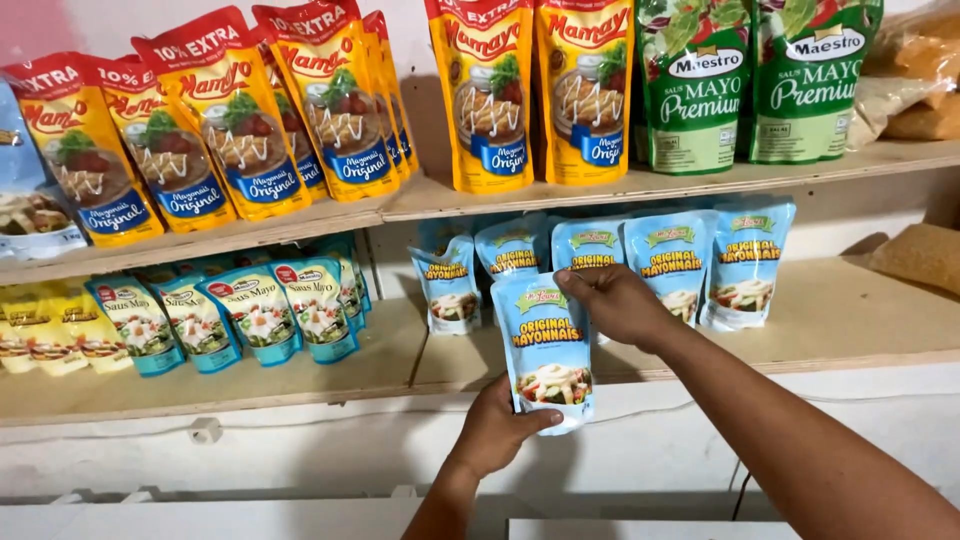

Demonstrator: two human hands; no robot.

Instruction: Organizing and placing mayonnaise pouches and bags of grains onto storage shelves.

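Two grips hold one light-blue mayonnaise pouch (545, 350) upright in front of the lower shelf (820, 325). Our left hand (497, 428) pinches its bottom edge, thumb pressed on the front beside the pictured salad, fingers hidden behind. Our right hand (617, 300) closes on its top right corner, fingers curled over the upper edge, thumb out of sight.

Just behind and above these grips we see a row of matching light-blue pouches (670, 265) standing on the lower shelf, the nearest ones partly covered by the held pouch and the right hand. Well to the left of the left grip, teal-and-white sauce pouches (255, 315) lean in a row. On the upper shelf (420, 200) above both grips stand yellow-and-red pouches (485, 95) and, further right, green pouches (750, 85).
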